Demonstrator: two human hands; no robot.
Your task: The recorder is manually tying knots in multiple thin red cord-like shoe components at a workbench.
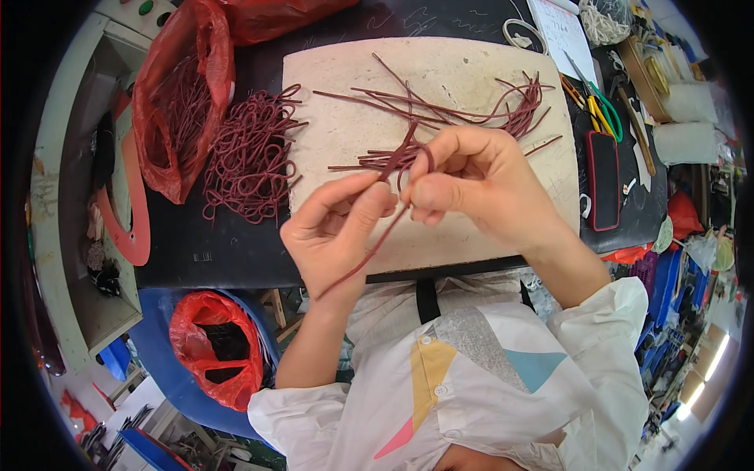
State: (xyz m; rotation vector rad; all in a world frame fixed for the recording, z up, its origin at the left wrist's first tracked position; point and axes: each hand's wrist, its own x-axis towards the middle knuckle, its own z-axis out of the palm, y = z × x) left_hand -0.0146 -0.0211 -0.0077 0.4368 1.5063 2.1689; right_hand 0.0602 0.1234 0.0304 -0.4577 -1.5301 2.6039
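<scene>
A thin dark red cord (355,269) is pinched between my two hands, above a pale board. My left hand (336,224) is closed, thumb against forefinger, on the cord near a folded part that points up and away. Close beside it, my right hand (481,177) pinches the same cord where it bends into a small loop (429,154). One loose end hangs down past my left thumb to the wrist. Behind my fingers, more straight cords (363,162) lie on the board (471,235), partly hidden by my hands. A looped bundle of cords (521,115) rests farther right.
Left of the board sits a tangled cord pile (250,157), beside a red plastic bag (149,118) with more cords. At right lie a phone (603,184), green-handled scissors (609,110) and a paper pad (559,31). A blue tub (157,337) stands below the table's left front edge.
</scene>
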